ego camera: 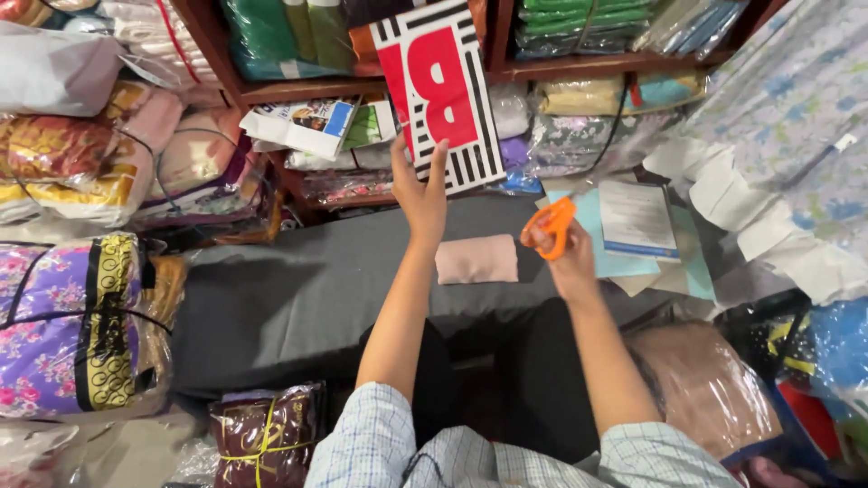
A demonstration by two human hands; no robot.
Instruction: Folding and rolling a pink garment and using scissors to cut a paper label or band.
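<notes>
Your left hand (421,194) pinches the lower edge of a stiff white card with black stripes and a big red letter (440,95), holding it upright above the dark grey cloth surface (298,298). Your right hand (565,258) is closed through the orange plastic handles of a pair of scissors (550,226). A folded pale pink cloth (476,259) lies flat between your two wrists, just below the card.

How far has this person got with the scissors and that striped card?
Nothing looks cut. The left hand holds up the striped card with the big red letter; its edges look whole. The right hand has a grip on orange-handled scissors, held apart from the card. A folded pink cloth lies untouched on the dark surface.
</notes>
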